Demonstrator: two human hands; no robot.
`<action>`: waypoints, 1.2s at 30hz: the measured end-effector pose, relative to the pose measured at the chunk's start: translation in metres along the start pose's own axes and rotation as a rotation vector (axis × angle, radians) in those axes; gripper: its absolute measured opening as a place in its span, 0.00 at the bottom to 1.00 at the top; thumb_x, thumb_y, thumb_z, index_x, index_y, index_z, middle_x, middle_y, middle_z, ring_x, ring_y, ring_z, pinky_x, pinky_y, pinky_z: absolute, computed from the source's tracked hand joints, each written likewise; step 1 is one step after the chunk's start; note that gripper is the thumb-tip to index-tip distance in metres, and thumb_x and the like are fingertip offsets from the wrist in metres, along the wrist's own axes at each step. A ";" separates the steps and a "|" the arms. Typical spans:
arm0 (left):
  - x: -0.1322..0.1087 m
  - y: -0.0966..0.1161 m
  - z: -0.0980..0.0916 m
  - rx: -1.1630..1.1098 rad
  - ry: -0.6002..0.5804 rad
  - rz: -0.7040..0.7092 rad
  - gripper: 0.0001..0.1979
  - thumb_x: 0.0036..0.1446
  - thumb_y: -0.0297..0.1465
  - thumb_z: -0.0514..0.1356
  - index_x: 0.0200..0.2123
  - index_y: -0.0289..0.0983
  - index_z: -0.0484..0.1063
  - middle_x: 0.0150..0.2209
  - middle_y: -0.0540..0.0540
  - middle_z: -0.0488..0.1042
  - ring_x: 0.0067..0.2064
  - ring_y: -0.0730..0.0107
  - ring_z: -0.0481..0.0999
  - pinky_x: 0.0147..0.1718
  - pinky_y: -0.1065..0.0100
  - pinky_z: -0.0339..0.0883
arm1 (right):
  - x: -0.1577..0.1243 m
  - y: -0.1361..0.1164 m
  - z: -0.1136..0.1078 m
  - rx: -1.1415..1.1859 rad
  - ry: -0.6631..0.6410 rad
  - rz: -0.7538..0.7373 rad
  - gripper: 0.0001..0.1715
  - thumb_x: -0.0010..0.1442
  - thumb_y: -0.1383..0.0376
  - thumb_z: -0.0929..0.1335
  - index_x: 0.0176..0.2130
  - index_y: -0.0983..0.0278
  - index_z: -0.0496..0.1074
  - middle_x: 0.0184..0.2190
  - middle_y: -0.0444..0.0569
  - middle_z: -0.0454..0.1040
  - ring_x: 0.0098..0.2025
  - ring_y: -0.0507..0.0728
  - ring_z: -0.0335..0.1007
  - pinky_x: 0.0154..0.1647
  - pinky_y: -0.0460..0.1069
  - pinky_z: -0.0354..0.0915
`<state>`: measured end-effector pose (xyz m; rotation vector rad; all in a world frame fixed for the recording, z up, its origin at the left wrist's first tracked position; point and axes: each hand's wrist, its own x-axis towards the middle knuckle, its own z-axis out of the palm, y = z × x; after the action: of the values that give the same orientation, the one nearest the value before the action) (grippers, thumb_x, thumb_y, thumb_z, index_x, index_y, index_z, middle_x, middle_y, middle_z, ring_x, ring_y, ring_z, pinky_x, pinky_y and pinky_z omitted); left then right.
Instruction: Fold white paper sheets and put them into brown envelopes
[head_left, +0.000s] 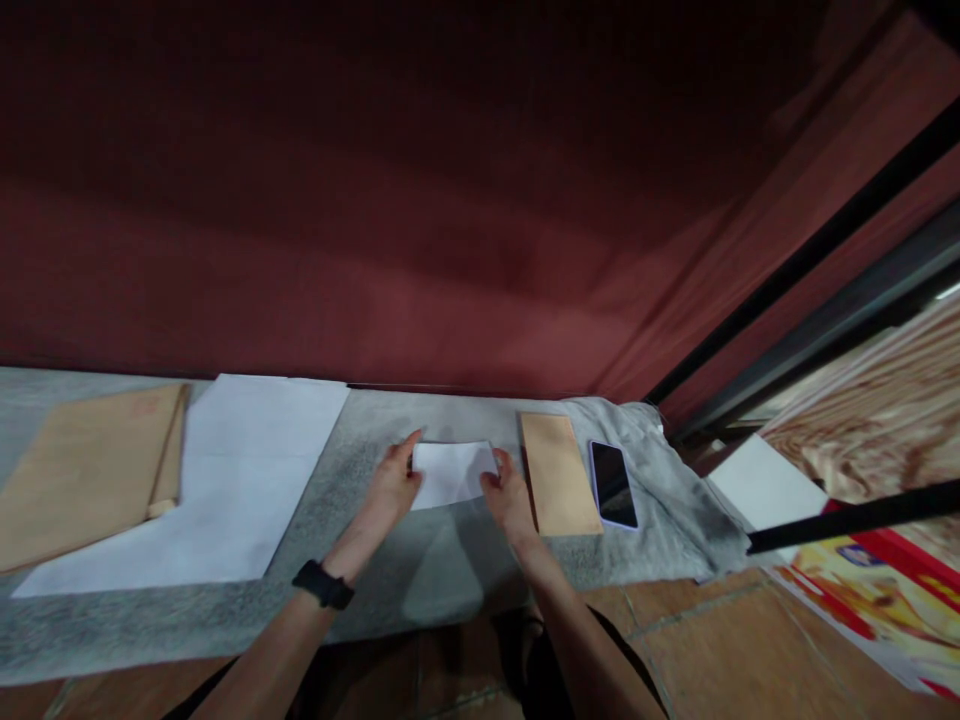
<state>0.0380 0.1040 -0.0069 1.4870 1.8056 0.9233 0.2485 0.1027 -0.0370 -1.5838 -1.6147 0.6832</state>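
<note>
A small white piece of paper point(452, 474), perhaps folded, is held level between my two hands over the grey cloth. My left hand point(395, 476), with a dark watch point(323, 584) on its wrist, pinches the left end, thumb on top. At the other end, the thumb and fingers of my right hand point(507, 490) close on the paper's edge. Just right of that hand lies a brown envelope point(561, 474), and beyond it a phone point(613, 484) with a dark screen and a pale purple edge.
Large white sheets point(247, 470) lie to the left, partly under big brown envelopes point(90, 470). The grey cloth point(360, 610) covers the long surface, with a dark red panel point(420, 300) behind it. Black bars point(847, 515) and a red-and-yellow box point(877, 600) stand at the right above a tiled floor.
</note>
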 end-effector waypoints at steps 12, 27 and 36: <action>-0.026 0.005 0.014 0.571 0.111 0.239 0.28 0.59 0.19 0.49 0.61 0.32 0.70 0.65 0.33 0.68 0.62 0.53 0.72 0.62 0.54 0.66 | -0.016 -0.018 -0.010 -0.585 -0.017 -0.145 0.23 0.66 0.66 0.64 0.57 0.64 0.75 0.49 0.60 0.78 0.52 0.67 0.72 0.57 0.60 0.65; -0.036 -0.007 0.062 0.743 -0.026 0.396 0.30 0.64 0.24 0.45 0.69 0.26 0.58 0.72 0.32 0.56 0.74 0.56 0.50 0.71 0.53 0.47 | -0.009 -0.030 0.029 -0.539 -0.205 -0.344 0.27 0.76 0.61 0.54 0.67 0.64 0.65 0.68 0.53 0.64 0.71 0.58 0.56 0.72 0.59 0.52; -0.039 -0.012 0.051 0.786 0.055 0.374 0.31 0.68 0.34 0.44 0.66 0.20 0.61 0.69 0.25 0.59 0.74 0.49 0.52 0.70 0.48 0.48 | -0.014 -0.017 0.021 -0.613 -0.154 -0.330 0.29 0.76 0.60 0.57 0.69 0.69 0.60 0.70 0.58 0.60 0.73 0.62 0.53 0.72 0.61 0.50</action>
<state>0.0799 0.0709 -0.0452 2.3542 2.0896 0.4038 0.2203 0.0902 -0.0372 -1.6312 -2.2831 0.1316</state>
